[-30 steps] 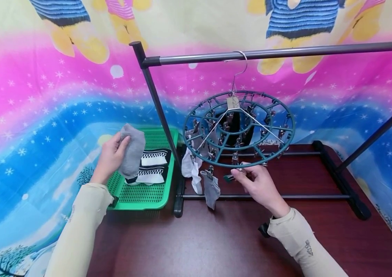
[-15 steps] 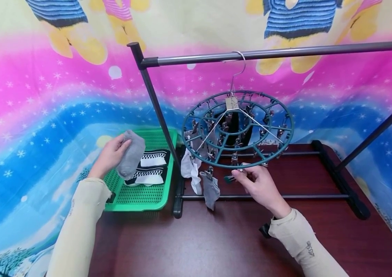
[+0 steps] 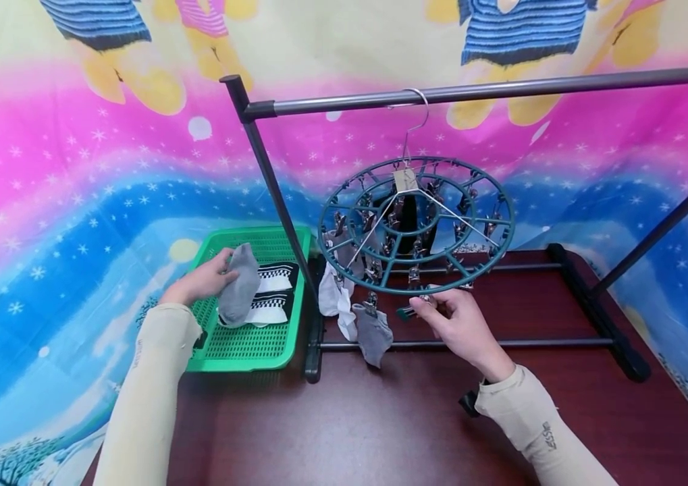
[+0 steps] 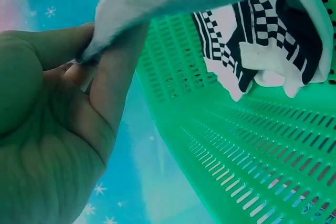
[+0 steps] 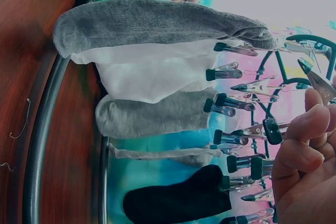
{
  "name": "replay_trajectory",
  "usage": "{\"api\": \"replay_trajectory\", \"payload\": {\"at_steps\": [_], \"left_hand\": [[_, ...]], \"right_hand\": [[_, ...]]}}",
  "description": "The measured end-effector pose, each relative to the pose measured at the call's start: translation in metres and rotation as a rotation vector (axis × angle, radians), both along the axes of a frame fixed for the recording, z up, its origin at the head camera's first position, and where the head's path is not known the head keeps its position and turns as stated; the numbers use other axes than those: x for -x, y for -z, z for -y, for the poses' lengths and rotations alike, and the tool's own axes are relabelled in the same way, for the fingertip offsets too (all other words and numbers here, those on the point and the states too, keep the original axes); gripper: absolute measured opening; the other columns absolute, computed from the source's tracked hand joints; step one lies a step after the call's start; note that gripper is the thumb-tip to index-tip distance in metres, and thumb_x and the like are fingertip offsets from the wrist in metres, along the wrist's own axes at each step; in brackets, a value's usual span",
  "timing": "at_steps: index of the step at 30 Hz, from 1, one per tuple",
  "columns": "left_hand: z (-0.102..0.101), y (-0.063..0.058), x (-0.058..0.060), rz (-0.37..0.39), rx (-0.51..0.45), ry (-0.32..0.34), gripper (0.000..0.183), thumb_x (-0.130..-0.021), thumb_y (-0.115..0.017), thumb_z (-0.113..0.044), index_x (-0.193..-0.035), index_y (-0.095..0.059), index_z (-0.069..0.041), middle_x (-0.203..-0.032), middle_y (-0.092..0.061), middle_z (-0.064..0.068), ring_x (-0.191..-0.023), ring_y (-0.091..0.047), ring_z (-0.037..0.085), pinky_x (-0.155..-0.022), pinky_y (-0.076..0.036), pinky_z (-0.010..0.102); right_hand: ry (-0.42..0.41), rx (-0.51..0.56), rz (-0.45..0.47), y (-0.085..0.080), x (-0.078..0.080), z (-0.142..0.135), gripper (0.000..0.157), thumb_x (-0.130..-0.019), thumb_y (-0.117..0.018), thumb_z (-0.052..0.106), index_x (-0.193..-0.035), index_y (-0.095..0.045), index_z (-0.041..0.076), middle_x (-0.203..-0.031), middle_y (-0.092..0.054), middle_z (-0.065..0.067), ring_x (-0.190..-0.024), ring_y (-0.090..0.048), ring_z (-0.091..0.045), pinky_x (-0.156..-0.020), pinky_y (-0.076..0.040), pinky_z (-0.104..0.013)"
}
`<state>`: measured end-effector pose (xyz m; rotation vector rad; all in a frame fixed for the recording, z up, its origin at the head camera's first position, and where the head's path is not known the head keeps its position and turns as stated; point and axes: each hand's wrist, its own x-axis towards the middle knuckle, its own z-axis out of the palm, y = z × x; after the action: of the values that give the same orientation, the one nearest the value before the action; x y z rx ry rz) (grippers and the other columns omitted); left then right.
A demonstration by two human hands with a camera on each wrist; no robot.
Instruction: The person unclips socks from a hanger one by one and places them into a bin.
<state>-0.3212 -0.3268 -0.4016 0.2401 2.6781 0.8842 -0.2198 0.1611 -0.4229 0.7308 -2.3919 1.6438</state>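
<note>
My left hand (image 3: 200, 278) pinches the edge of a grey sock (image 3: 240, 287) between thumb and fingers, over a green basket (image 3: 246, 367). Black-and-white checkered socks (image 3: 271, 310) lie in that basket. Under the near rim of a round green clip hanger (image 3: 386, 275), my right hand (image 3: 462, 327) pinches a metal clip (image 5: 319, 83) with dark tips; nothing shows in its jaws. Left of that hand hangs another grey sock (image 3: 374, 337). In the right wrist view, a white sock (image 5: 152, 80), more grey socks (image 5: 152, 116) and a black sock (image 5: 178, 198) hang from clips.
The hanger hooks over the dark bar (image 3: 344, 103) of a garment rack, whose left post (image 3: 279, 202) stands between basket and hanger. Below lies a dark red-brown table (image 3: 344, 418). A printed cloth backdrop (image 3: 107, 135) closes off the back and sides.
My left hand has moved lower and slightly right, bringing the grey sock down over the basket. The hanging grey sock has turned a little. My right hand has stayed at the clip.
</note>
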Motion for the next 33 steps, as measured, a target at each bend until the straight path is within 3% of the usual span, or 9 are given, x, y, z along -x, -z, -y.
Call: {"api": "replay_trajectory", "payload": {"at_steps": [2, 5, 7, 11, 13, 16, 20, 27, 33], "left_hand": [[-0.002, 0.002, 0.003, 0.003, 0.020, 0.006, 0.064, -0.112, -0.042, -0.020, -0.162, -0.007, -0.001, -0.158, -0.027, 0.041, -0.145, -0.034, 0.056, -0.114, -0.036, 0.066], [-0.003, 0.005, 0.008, -0.004, 0.012, -0.002, 0.062, -0.111, -0.042, -0.015, -0.161, -0.007, -0.005, -0.157, -0.029, 0.042, -0.139, -0.044, 0.054, -0.105, -0.048, 0.059], [-0.003, 0.007, 0.010, -0.016, -0.011, -0.002, 0.068, -0.110, -0.043, -0.010, -0.163, -0.002, -0.015, -0.158, -0.029, 0.040, -0.132, -0.049, 0.056, -0.093, -0.053, 0.057], [-0.003, 0.009, 0.014, -0.033, -0.020, 0.045, 0.078, -0.107, -0.043, -0.001, -0.167, -0.004, -0.031, -0.168, -0.017, 0.030, -0.141, -0.039, 0.057, -0.100, -0.050, 0.062], [-0.003, 0.010, 0.014, -0.037, 0.020, 0.079, 0.073, -0.106, -0.043, 0.002, -0.167, -0.019, -0.030, -0.171, -0.014, 0.024, -0.151, -0.024, 0.055, -0.111, -0.039, 0.067], [-0.003, 0.010, 0.014, -0.025, 0.078, 0.093, 0.063, -0.102, -0.042, 0.007, -0.159, -0.042, -0.020, -0.170, -0.019, 0.025, -0.154, -0.018, 0.053, -0.117, -0.028, 0.069], [-0.003, 0.009, 0.013, 0.003, 0.092, 0.076, 0.065, -0.097, -0.040, 0.012, -0.157, -0.044, -0.015, -0.168, -0.021, 0.026, -0.153, -0.016, 0.054, -0.119, -0.022, 0.071], [0.003, 0.015, 0.014, 0.094, 0.031, 0.049, 0.085, -0.092, -0.063, 0.006, -0.164, -0.026, -0.018, -0.165, -0.018, 0.030, -0.136, -0.039, 0.057, -0.090, -0.058, 0.055], [0.008, 0.026, 0.017, 0.105, 0.099, 0.070, 0.110, -0.080, -0.070, 0.016, -0.167, -0.015, -0.023, -0.173, 0.001, 0.022, -0.148, -0.021, 0.060, -0.095, -0.056, 0.054]], "right_hand": [[-0.006, 0.003, -0.001, 0.000, 0.000, 0.000, 0.032, -0.103, -0.065, 0.014, -0.072, -0.061, 0.017, -0.056, -0.045, 0.001, -0.048, -0.045, -0.017, -0.051, -0.043, -0.033], [-0.013, 0.005, 0.002, 0.001, 0.000, 0.001, 0.032, -0.103, -0.064, 0.014, -0.072, -0.061, 0.017, -0.056, -0.044, 0.001, -0.048, -0.045, -0.017, -0.051, -0.044, -0.033], [-0.015, 0.005, 0.006, 0.001, 0.000, 0.002, 0.033, -0.103, -0.065, 0.015, -0.071, -0.061, 0.017, -0.056, -0.044, 0.001, -0.048, -0.045, -0.017, -0.050, -0.043, -0.033], [-0.016, 0.008, 0.006, 0.002, 0.001, 0.003, 0.034, -0.103, -0.065, 0.014, -0.070, -0.059, 0.018, -0.055, -0.044, 0.002, -0.047, -0.045, -0.017, -0.050, -0.043, -0.033], [-0.016, 0.009, 0.002, 0.002, 0.001, 0.003, 0.034, -0.103, -0.065, 0.014, -0.070, -0.058, 0.018, -0.055, -0.044, 0.002, -0.047, -0.045, -0.017, -0.050, -0.043, -0.033], [-0.017, 0.006, -0.002, 0.001, 0.001, 0.003, 0.034, -0.103, -0.065, 0.014, -0.070, -0.058, 0.018, -0.056, -0.044, 0.002, -0.047, -0.045, -0.017, -0.050, -0.043, -0.033], [-0.017, 0.001, 0.000, -0.001, 0.001, 0.003, 0.033, -0.103, -0.065, 0.015, -0.070, -0.060, 0.016, -0.056, -0.045, 0.001, -0.048, -0.046, -0.017, -0.050, -0.043, -0.032], [-0.013, 0.001, 0.021, -0.001, 0.001, 0.004, 0.032, -0.103, -0.065, 0.015, -0.071, -0.061, 0.015, -0.056, -0.045, 0.001, -0.048, -0.046, -0.017, -0.050, -0.044, -0.032], [-0.018, 0.003, 0.008, 0.000, 0.000, 0.004, 0.030, -0.103, -0.065, 0.013, -0.073, -0.061, 0.016, -0.056, -0.045, 0.001, -0.048, -0.046, -0.017, -0.051, -0.044, -0.032]]}}
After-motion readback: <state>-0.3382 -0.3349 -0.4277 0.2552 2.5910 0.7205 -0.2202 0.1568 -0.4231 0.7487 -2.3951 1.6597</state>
